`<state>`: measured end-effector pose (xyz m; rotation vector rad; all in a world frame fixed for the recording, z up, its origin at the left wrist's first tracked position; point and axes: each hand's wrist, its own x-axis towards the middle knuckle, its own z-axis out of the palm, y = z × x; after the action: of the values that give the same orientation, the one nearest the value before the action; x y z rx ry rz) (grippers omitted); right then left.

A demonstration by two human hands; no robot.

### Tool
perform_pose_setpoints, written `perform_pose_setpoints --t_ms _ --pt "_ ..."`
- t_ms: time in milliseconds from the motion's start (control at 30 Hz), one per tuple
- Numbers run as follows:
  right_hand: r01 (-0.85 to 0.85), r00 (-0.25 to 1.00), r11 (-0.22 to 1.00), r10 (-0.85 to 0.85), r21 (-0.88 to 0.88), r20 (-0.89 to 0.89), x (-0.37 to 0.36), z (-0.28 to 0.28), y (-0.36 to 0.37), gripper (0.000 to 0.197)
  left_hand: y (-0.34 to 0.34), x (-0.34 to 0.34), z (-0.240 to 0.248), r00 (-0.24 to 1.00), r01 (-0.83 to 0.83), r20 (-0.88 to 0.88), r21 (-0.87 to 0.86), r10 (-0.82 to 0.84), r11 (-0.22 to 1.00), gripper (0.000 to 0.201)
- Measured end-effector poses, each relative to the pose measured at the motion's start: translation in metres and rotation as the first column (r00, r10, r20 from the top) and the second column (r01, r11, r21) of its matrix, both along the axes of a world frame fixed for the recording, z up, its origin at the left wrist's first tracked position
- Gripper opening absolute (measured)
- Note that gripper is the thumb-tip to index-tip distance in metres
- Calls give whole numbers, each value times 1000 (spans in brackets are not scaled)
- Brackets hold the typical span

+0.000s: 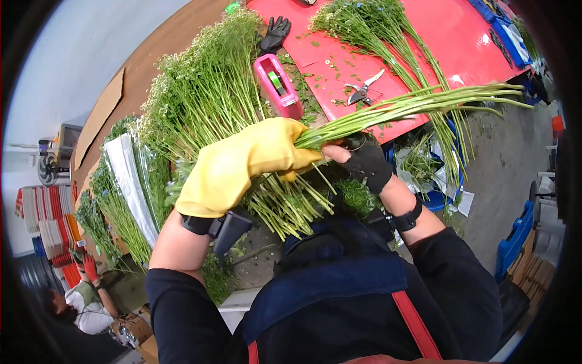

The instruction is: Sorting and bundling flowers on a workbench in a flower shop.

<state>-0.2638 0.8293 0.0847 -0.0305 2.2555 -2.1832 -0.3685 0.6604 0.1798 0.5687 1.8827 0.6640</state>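
My left hand (251,155), in a yellow rubber glove, is closed around a bunch of green flower stems (418,106). The bare cut ends of this bunch stretch out to the right. My right hand (367,165), in a black glove that leaves the thumb tip bare, is curled just below the stems, close to the left hand. Its fingers are mostly hidden, and what they hold cannot be made out. Beneath the yellow glove lies a large heap of small white-flowered stems (206,91), its cut ends (282,209) pointing toward me.
A pink tape dispenser (279,85), a black glove (275,35) and pruning shears (365,89) lie beyond my hands. More stems (388,45) rest on the red sheet (451,36). Wrapped bunches (130,182) are at left. A co-worker (82,303) is at lower left.
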Motion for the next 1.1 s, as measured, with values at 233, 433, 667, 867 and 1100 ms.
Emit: perform_pose_setpoints --t_ms 233,433,667,867,1100 --pt "26 950 938 85 -346 301 40 25 33 29 30 24 -26 522 158 -832 -123 -189 980 27" --pt "472 853 322 70 821 -518 81 76 85 44 58 30 -10 422 277 -863 -170 -279 946 28" --pt "560 828 391 -255 730 -499 94 23 176 42 105 35 17 -134 540 -967 113 217 834 58" --pt "699 692 353 -551 622 -465 49 11 317 33 68 45 2 209 350 -929 362 304 864 60" --pt "577 817 681 -497 452 -293 -7 -23 315 35 -88 80 -115 167 -373 -872 375 459 849 58"
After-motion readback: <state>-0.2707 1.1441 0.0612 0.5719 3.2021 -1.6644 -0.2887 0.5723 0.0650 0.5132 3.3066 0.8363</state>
